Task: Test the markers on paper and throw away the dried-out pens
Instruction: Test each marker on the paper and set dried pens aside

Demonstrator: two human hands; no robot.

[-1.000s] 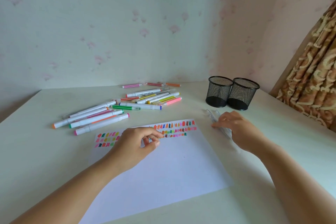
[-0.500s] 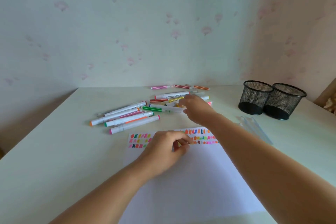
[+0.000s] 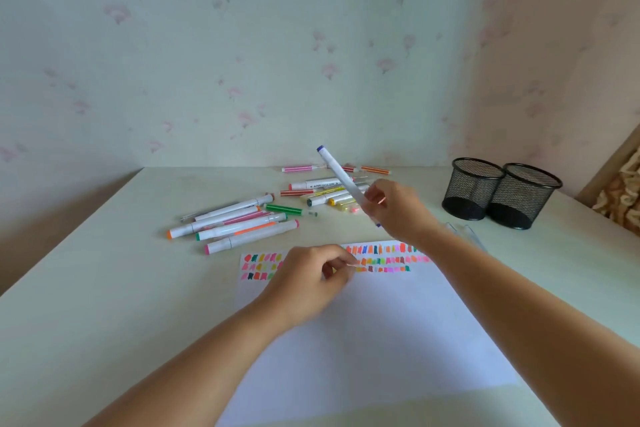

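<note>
R grip [image 3: 398, 211] pinches blue-capped marker [image 3: 342, 180], long axis tilted w/ cap up-left.

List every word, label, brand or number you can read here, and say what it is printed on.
No text here is clear enough to quote.
White marker in the pile: dark print along its barrel, too blurred to read.
Blue-capped marker in the right hand: no print visible.
Paper: colour swatches only, no words.
Mesh pots: no labels visible.
</note>
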